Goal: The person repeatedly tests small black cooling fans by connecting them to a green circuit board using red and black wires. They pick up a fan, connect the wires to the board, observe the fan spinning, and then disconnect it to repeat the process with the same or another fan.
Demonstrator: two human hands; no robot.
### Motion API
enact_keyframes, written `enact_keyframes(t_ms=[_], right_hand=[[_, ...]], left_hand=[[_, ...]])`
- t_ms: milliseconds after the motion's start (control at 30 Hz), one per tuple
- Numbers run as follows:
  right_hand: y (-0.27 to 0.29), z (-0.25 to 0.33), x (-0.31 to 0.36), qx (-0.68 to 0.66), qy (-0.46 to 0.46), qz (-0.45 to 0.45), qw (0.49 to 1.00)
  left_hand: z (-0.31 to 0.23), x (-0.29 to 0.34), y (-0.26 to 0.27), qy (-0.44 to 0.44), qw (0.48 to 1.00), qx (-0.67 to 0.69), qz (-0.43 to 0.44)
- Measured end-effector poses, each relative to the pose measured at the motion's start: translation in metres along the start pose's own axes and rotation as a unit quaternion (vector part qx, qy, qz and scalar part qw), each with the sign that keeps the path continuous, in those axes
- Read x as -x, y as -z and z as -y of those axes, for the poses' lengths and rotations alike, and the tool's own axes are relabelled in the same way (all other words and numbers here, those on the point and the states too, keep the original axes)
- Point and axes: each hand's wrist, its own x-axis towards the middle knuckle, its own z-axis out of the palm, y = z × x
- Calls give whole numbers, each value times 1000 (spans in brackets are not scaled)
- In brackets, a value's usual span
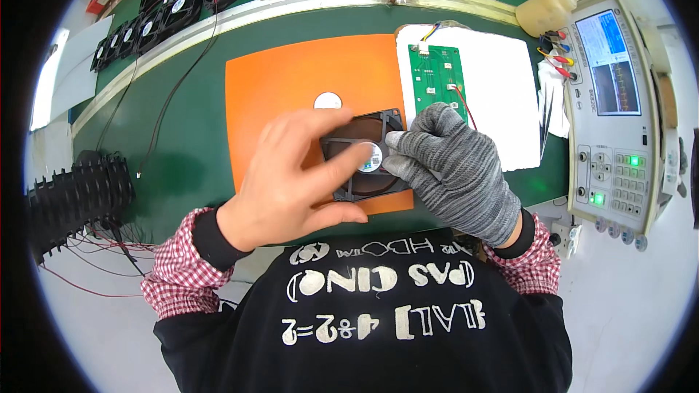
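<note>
A square black cooling fan [366,188] with a round white label on its hub is tilted over the orange board. My bare left hand [287,175] reaches across it from the left with fingers spread. Its index fingertip touches the label, and the thumb lies by the lower left edge. My right hand [459,175], in a grey knitted glove, is closed at the fan's right edge, thumb and fingers pinching the frame side. Whether a wire is also in that pinch is hidden. Beyond the glove, a green circuit board [435,73] carries a red wire running down behind the glove.
The orange board [277,73] and a white foam board [502,94] lie on the green table [189,153]. At right stands a tester with a screen [608,62], beside a beige squeeze bottle [545,14]. More fans [178,6] sit far left; stacked black fans [80,193] stand near left.
</note>
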Motion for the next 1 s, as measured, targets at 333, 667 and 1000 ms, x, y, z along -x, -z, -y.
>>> enact_keyframes(t_ms=[333, 667, 1000], right_hand=[[14, -7, 5, 215, 43, -179, 959], [41, -97, 3, 172, -2, -179, 969], [23, -95, -23, -24, 40, -46, 998]], left_hand=[[-3, 1, -6, -58, 998, -19, 5], [-11, -28, -12, 22, 995, -46, 82], [-40, 20, 48, 335, 840, 410, -117]])
